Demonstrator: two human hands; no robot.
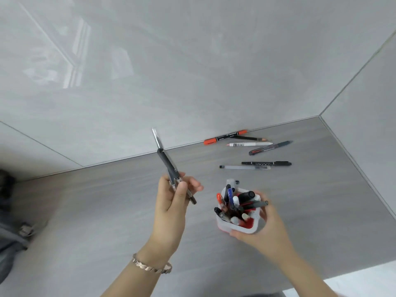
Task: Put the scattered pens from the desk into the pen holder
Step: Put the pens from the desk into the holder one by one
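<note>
No readable txt. Orange marker [225,137], white pen [249,144] & black marker [266,163] on desk [107,211] carry print/labels, but too small & blurred to make out.

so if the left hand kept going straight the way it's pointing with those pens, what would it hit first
Probably the wall. The left hand points up and away, its pens aimed past the back edge of the desk, with nothing else in that line. Depth is hard to judge from this one view.

A grey wall [192,71] behind — dark fabric [8,211] at left.
</note>
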